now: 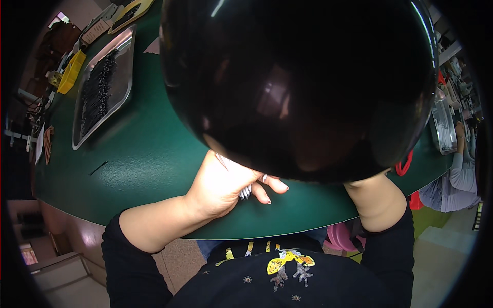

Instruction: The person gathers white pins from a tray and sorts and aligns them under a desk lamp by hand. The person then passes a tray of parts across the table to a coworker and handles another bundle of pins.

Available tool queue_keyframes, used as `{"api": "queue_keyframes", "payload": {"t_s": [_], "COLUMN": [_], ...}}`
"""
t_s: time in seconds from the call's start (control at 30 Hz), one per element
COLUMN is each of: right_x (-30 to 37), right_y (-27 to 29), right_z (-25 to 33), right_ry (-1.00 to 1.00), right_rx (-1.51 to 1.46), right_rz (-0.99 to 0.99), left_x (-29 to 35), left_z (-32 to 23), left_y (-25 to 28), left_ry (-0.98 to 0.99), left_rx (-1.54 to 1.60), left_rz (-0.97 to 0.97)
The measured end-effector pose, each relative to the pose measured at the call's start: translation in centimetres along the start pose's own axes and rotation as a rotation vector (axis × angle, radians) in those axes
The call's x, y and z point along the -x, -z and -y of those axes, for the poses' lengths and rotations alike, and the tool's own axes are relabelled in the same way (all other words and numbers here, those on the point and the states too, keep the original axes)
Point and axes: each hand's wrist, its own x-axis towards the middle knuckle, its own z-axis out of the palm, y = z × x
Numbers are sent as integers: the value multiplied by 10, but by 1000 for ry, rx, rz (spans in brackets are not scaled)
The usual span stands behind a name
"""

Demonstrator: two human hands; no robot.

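A big glossy black dome, like a lamp shade (308,92), fills the upper middle of the head view and hides much of the work area. Bright light falls on my left hand (223,182), just below the dome's lower left edge. Its fingers are curled round a small bunch of thin white sticks with dark tips (246,192), which poke out under the palm. A ring shows on one finger. Of my right hand (367,180), only the wrist and heel show under the dome's lower right edge; its fingers are hidden, so what it holds cannot be seen.
On the green table (149,154), a metal tray (128,77) of thin black pieces lies left, near a yellow bin (72,72). One dark stick (98,168) lies loose. At right are a red loop (404,164), another metal tray (448,146) and a person in pale sleeves (463,174).
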Motion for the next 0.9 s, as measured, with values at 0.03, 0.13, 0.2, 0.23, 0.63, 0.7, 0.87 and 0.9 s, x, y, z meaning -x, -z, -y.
{"api": "queue_keyframes", "payload": {"t_s": [0.03, 0.13, 0.2, 0.23, 0.63, 0.7, 0.87, 0.9], "right_x": [0, 1, 0, 0, -1, 0, 3, 2], "right_y": [-1, -5, -3, -2, -7, -1, -2, -3], "right_z": [-1, 3, 3, 3, 1, -2, 10, 9], "right_ry": [15, 31, -4, -16, 43, 105, 186, 199], "right_rx": [-19, 13, 71, 92, 105, 137, 231, 273], "right_rz": [-3, -51, -58, -61, -103, -96, -194, -201], "left_x": [0, 1, 0, 0, 3, 3, 0, 1], "left_z": [0, -4, -4, -3, -9, -9, -14, -14], "left_y": [1, 1, 1, 1, -8, -10, -15, -15], "left_ry": [-6, -8, -3, -20, -10, -33, -87, -87], "left_rx": [-13, -55, -85, -59, -63, -81, -101, -102], "left_rz": [27, 61, 65, 46, -62, -34, -56, -60]}}
